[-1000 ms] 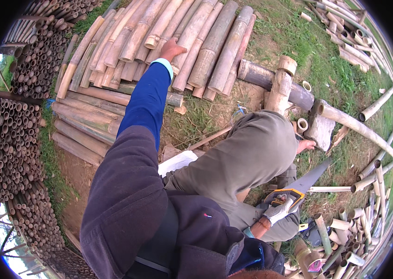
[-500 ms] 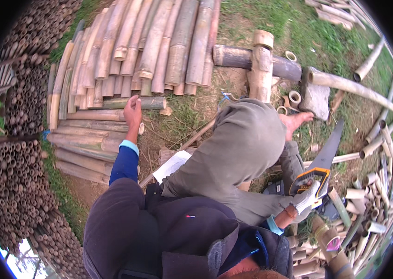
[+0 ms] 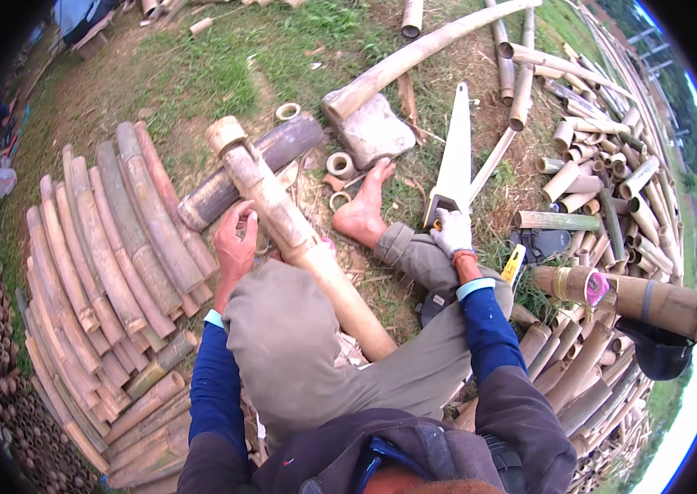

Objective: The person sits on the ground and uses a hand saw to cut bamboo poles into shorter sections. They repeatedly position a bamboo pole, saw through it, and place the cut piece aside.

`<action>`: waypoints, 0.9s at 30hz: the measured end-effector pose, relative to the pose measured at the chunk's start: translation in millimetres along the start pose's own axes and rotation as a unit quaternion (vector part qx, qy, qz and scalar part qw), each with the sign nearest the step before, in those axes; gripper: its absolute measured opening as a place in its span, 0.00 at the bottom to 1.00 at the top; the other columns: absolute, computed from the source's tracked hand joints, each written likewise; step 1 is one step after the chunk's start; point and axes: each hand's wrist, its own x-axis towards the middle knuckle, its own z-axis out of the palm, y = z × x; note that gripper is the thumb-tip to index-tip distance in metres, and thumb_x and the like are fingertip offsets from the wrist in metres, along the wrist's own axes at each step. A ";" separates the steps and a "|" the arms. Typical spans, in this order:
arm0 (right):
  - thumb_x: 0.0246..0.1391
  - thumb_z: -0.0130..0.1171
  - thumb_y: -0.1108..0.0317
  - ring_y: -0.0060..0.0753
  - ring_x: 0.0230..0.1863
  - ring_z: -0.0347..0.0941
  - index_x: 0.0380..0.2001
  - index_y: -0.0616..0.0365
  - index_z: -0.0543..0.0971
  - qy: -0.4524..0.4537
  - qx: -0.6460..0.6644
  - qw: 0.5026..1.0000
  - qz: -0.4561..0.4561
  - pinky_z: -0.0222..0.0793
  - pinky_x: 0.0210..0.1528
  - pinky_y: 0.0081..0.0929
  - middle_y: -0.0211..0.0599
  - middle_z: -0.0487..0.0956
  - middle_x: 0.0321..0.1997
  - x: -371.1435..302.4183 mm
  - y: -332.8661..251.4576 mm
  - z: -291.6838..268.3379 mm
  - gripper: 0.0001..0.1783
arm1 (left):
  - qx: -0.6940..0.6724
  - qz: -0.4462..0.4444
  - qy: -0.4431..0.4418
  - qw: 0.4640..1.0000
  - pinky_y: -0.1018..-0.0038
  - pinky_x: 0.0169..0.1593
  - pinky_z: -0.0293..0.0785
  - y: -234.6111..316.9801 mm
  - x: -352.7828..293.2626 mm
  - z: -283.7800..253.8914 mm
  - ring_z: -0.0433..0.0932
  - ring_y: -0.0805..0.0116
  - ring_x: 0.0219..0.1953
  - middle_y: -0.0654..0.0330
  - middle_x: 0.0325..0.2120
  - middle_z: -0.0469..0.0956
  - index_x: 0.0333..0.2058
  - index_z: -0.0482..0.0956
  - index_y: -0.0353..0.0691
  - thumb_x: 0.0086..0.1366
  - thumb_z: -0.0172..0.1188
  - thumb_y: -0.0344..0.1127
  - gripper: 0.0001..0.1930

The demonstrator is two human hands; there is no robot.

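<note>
My right hand (image 3: pixel 452 232), in a white glove, grips the handle of a handsaw (image 3: pixel 454 148) beside my right shin. The saw's long pale blade points up and away from me. My left hand (image 3: pixel 236 239) is bare and raised near my left knee, its fingers loosely bent and holding nothing I can see. Just right of it, a thick pale bamboo pole (image 3: pixel 278 202) slants from between my legs across a dark bamboo log (image 3: pixel 204 202). My bare foot (image 3: pixel 365 206) rests on the ground right of the pole.
Long bamboo poles (image 3: pixel 142 214) lie stacked at left. A stone block (image 3: pixel 373 132) sits ahead with a curved pole (image 3: pixel 423 58) on it. Cut bamboo rings (image 3: pixel 339 165) lie nearby. Bamboo offcuts (image 3: pixel 579 173) heap at right, near an upright-looking post (image 3: pixel 661 305) and a yellow-handled tool (image 3: pixel 514 263).
My view has swung to the right. My left hand has left the stacked poles and come beside the pale pole. The saw has moved forward, its blade now pointing away from me.
</note>
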 end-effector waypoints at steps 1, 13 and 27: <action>0.48 0.75 0.50 0.54 0.58 0.78 0.62 0.50 0.80 -0.011 0.011 1.000 0.013 0.72 0.64 0.50 0.50 0.81 0.57 3.3 -1.8 2.7 0.38 | 0.009 0.025 -0.031 0.999 0.65 0.51 0.81 17.9 26.5 12.6 0.86 0.62 0.45 0.55 0.44 0.87 0.56 0.85 0.41 0.70 0.66 0.31 0.17; 0.50 0.73 0.52 0.55 0.59 0.73 0.55 0.46 0.80 -0.035 -0.036 0.998 0.031 0.70 0.59 0.56 0.45 0.77 0.53 5.7 -10.1 12.2 0.29 | 0.246 0.128 -0.180 0.944 0.48 0.66 0.72 12.5 249.5 250.0 0.73 0.40 0.64 0.40 0.61 0.76 0.71 0.64 0.30 0.58 0.78 0.55 0.51; 0.50 0.73 0.55 0.56 0.59 0.73 0.54 0.46 0.81 -0.030 -0.032 0.998 0.041 0.70 0.59 0.55 0.45 0.78 0.51 7.5 -11.0 7.0 0.27 | 0.177 -0.008 -0.388 0.904 0.55 0.55 0.80 65.9 234.4 179.8 0.87 0.47 0.52 0.39 0.50 0.86 0.57 0.80 0.31 0.50 0.77 0.63 0.46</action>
